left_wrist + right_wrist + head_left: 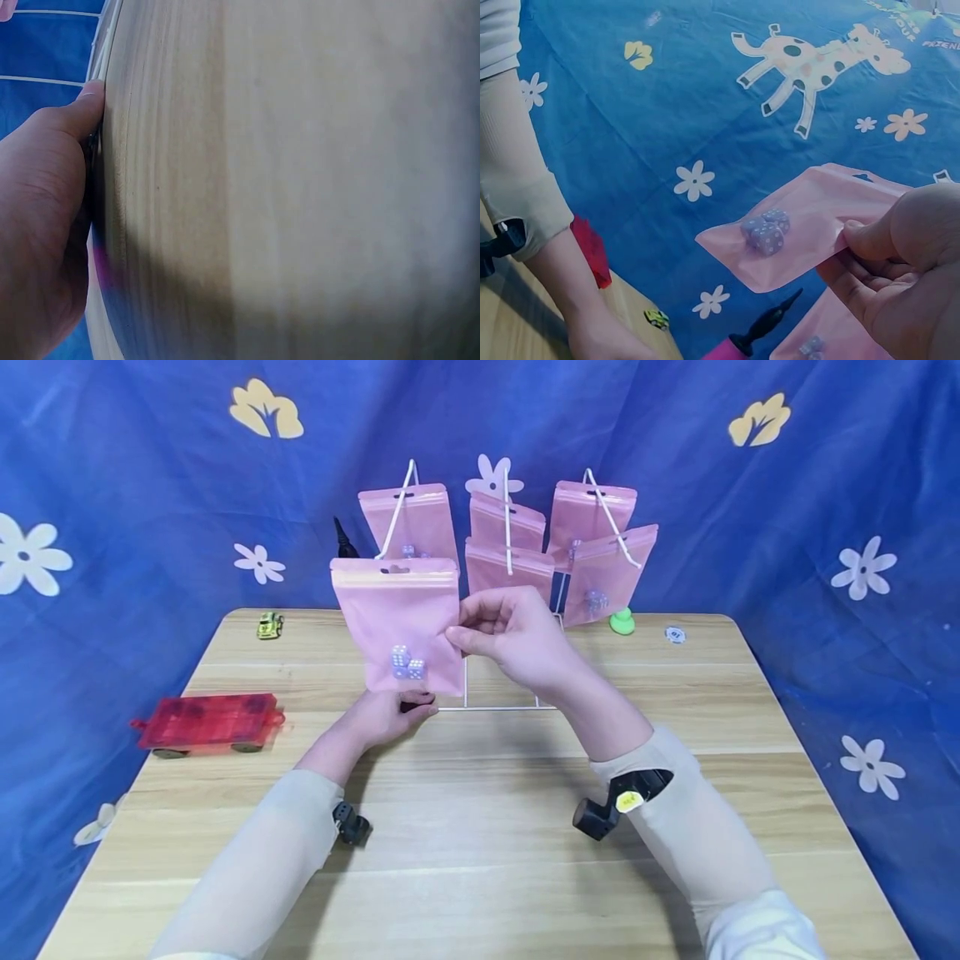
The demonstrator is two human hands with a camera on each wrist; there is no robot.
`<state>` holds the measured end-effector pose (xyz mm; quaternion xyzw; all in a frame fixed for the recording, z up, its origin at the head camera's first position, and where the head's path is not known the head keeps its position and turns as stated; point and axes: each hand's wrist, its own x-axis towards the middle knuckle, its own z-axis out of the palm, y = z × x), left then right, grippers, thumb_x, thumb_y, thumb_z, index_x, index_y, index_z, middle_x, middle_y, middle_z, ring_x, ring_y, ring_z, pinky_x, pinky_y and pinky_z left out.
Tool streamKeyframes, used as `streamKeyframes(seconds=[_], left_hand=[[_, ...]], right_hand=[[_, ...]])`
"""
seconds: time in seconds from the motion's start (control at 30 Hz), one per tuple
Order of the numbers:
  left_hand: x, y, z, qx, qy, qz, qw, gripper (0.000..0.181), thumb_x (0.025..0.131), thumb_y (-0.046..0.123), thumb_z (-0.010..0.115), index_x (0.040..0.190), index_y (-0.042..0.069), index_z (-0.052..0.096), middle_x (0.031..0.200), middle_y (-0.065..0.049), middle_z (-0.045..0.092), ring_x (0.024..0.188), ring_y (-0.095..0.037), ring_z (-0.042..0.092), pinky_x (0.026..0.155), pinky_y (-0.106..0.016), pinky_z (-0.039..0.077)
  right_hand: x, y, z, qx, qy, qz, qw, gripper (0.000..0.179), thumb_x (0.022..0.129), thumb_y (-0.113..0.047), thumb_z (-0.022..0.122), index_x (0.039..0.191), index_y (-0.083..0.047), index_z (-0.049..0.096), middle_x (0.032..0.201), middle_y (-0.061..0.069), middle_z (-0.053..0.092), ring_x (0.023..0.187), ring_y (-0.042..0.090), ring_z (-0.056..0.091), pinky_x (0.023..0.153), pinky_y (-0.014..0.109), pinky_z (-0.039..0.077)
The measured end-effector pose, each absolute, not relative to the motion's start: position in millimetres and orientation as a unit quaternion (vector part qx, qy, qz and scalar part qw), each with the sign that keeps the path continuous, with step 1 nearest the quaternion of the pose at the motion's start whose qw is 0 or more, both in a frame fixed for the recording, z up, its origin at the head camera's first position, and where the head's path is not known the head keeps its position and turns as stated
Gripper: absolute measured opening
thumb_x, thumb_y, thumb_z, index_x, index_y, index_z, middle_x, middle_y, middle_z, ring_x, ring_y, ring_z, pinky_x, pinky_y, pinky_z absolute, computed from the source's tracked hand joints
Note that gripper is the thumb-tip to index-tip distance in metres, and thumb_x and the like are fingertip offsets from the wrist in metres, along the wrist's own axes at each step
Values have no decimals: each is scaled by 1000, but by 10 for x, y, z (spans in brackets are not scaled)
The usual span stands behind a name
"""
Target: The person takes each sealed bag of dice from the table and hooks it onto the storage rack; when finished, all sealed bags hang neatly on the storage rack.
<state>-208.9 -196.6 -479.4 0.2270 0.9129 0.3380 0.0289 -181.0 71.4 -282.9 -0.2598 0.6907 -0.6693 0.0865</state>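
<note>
My right hand (521, 639) pinches the right edge of a pink zip bag (401, 610) between thumb and fingers. Pale purple dice (766, 232) show through the bag's lower part. In the head view the bag's top edge overlaps the tip of the left hook (395, 522) of a white wire rack (495, 708). Low at the rack's front left, my left hand (390, 714) grips the base wire, thumb along it in the left wrist view; its other fingers are mostly hidden. Behind, another pink bag (420, 514) hangs on that left hook.
Several more pink bags (603, 577) hang on the middle and right hooks. A red toy wagon (210, 722) and a yellow toy car (270, 625) stand on the left. A green piece (622, 622) and a round chip (675, 634) lie back right. A black nozzle (343, 539) rises behind the rack.
</note>
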Motion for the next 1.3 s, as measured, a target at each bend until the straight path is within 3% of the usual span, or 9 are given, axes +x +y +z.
streamKeyframes(seconds=[0.33, 0.77, 1.3], left_hand=[[-2119, -1970, -4860, 271, 895, 356, -7, 17, 93, 7, 83, 109, -1, 82, 108, -13, 79, 112, -33, 72, 104, -49, 55], [-2108, -1945, -4824, 241, 911, 334, 1, 26, 95, 18, 83, 115, 2, 80, 128, -13, 71, 125, -28, 66, 113, -44, 47], [-2136, -1950, -4836, 261, 911, 319, -14, 26, 94, 19, 84, 113, 1, 81, 127, -15, 72, 127, -30, 65, 116, -43, 45]], right_hand=[[-1931, 487, -2891, -243, 677, -687, 107, 4, 97, 11, 70, 99, 11, 73, 91, 18, 74, 76, 17, 69, 80, 37, 65], [-2078, 359, -2943, -205, 682, -694, 110, 4, 98, 9, 70, 98, 7, 72, 96, 16, 76, 81, 14, 70, 83, 36, 64], [-2200, 258, -3024, -154, 678, -715, 76, 5, 99, 9, 68, 102, 11, 71, 95, 14, 74, 80, 14, 66, 91, 45, 62]])
